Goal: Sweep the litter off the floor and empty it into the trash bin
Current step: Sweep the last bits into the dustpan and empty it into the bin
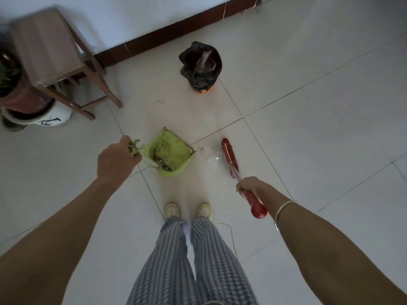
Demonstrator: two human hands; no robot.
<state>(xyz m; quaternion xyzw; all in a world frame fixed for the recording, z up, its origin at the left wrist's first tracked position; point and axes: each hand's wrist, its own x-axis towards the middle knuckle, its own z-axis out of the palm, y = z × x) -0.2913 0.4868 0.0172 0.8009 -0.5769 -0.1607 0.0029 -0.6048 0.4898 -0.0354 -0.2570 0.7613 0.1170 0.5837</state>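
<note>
The left hand [116, 159] is closed around the handle of a green dustpan [170, 151], which sits on the tiled floor [308, 128] just beyond and to the right of that hand. Its open lip faces right, toward the litter, so that anything pushed leftward should slide straight in. Some dark dirt already lies along the pan's back edge, nearest the hand.

The right hand [250, 186] is wrapped around the red handle of a broom [230, 158], gripping part-way down so the handle's end sticks out behind the wrist. The broom's red head rests on the floor ahead of and a little left of that hand. Between the broom head and the dustpan lip lies the litter [210, 154], which looks like a crumpled scrap of clear plastic, just beside the bristles and a short way from the pan. Holding pan and broom on opposite sides of it sets up a single sweep inward.

The trash bin [201, 67], lined with a black bag over an orange base, stands well beyond both hands, near the wall, within easy reach of a step forward once the pan is loaded.

Far to the left of the left hand is a wooden stool [57, 56] and a white plant pot [44, 117] with black brushed markings that I cannot read as words. No brand or label is legible anywhere
</note>
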